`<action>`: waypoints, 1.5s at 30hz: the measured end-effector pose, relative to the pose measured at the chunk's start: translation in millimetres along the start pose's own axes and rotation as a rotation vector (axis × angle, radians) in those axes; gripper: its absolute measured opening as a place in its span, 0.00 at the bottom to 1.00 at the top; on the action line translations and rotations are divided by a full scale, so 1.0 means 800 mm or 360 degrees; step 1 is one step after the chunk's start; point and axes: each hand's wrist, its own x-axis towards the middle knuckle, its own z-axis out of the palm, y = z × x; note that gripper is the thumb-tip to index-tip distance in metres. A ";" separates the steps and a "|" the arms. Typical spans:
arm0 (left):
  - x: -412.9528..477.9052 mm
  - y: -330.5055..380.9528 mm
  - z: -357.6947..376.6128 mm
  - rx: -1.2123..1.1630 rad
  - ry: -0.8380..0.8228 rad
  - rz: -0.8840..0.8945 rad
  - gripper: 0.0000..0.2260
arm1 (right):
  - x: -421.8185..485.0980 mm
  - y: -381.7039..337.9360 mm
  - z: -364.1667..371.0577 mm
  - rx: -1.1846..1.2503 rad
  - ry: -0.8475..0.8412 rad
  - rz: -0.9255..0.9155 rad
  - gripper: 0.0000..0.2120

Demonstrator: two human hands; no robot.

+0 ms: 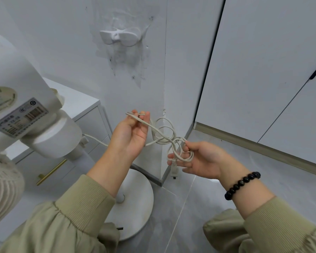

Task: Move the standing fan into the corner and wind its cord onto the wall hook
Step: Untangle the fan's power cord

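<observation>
The left hand (130, 132) pinches a bend of the white cord (162, 133) and the right hand (201, 159) grips its loose coils, both well below the wall hook (119, 38), which sits almost directly above the left hand.

Both forearms reach forward, wrists bare. Left hand (130, 133) is raised, palm facing back toward the head, fingertips pinching a bend of the cord (161, 136). Right hand (201, 161) sits lower, palm up, fingers loosely curled around cord loops. Hands near, not touching.
</observation>
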 end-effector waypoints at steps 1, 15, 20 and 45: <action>0.001 0.000 0.000 -0.0006 0.0025 0.0020 0.09 | 0.001 0.002 0.000 -0.0039 -0.0001 0.0034 0.22; -0.002 0.005 -0.013 0.1895 0.0245 0.1424 0.25 | -0.004 -0.013 0.002 -0.0656 0.0791 -0.0852 0.19; -0.017 -0.024 -0.021 0.3193 -0.0938 0.1548 0.13 | -0.005 -0.010 0.009 -0.0945 0.0865 -0.1039 0.18; 0.011 0.004 -0.022 0.3093 -0.0122 0.0885 0.14 | -0.022 -0.026 0.003 -0.0283 0.0631 -0.1233 0.14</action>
